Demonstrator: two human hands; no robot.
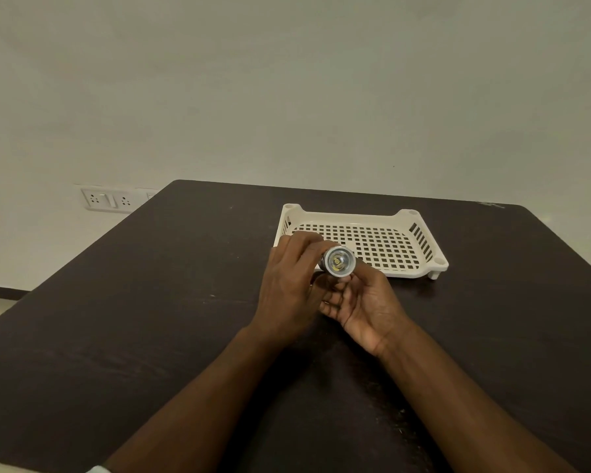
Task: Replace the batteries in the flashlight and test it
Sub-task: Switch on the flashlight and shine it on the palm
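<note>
A small silver flashlight (337,261) is held upright above the dark table, its round lens and reflector facing up toward me. My left hand (289,285) wraps around its head and upper body from the left. My right hand (362,303) cups the lower body from the right, palm up, fingers curled under it. The flashlight's body is mostly hidden by both hands. No batteries are visible.
A white perforated plastic tray (420,238) sits just behind the hands, with nothing in it. The dark table (151,319) ends at a pale wall. A white socket and switch plate (108,199) is on the wall at the left.
</note>
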